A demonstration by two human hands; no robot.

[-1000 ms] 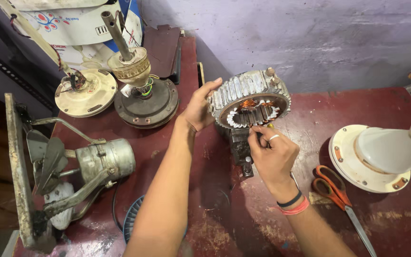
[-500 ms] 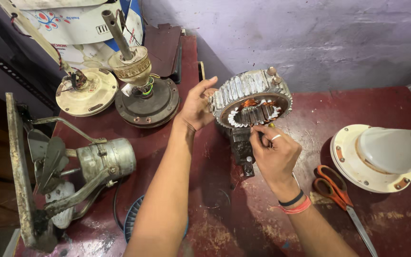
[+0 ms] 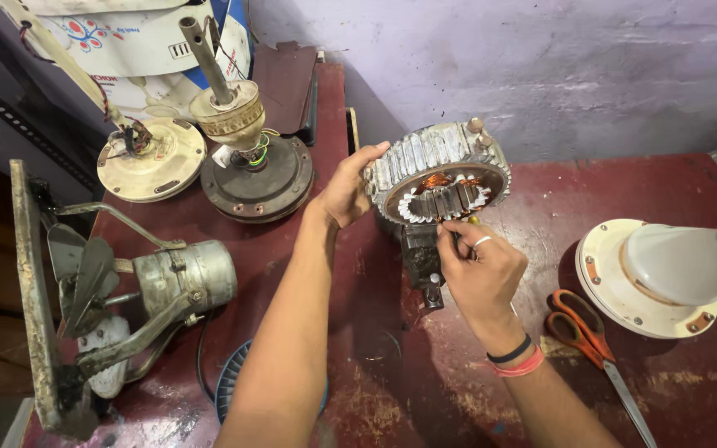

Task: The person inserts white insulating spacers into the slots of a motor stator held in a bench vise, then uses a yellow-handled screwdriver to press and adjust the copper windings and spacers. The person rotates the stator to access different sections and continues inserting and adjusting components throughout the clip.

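Showing a motor stator under repair on a worn dark-red workbench [image 3: 665, 398]. Nearest the viewer, the right hand [image 3: 479, 270], wearing a ring and red and black wristbands, pinches a thin tool or wire end (too small to tell which) at the lower inner rim of the round grey laminated-steel stator with copper windings [image 3: 441, 178]. The stator stands tilted on edge above a dark metal block [image 3: 421, 257], near the bench's middle. The left hand [image 3: 350, 187] grips its ribbed outer wall, thumb and fingers spread. Judged from its stacked steel, the stator is heavy and rigid, so the outer laminations are the safe hold; the copper coils look fragile and easily nicked. Orange-handled scissors [image 3: 578, 319] and a cream plastic fan base [image 3: 653, 274] lie right; farther left stand a grey exhaust-fan motor [image 3: 184, 278] and a brown ceiling-fan hub [image 3: 255, 178].
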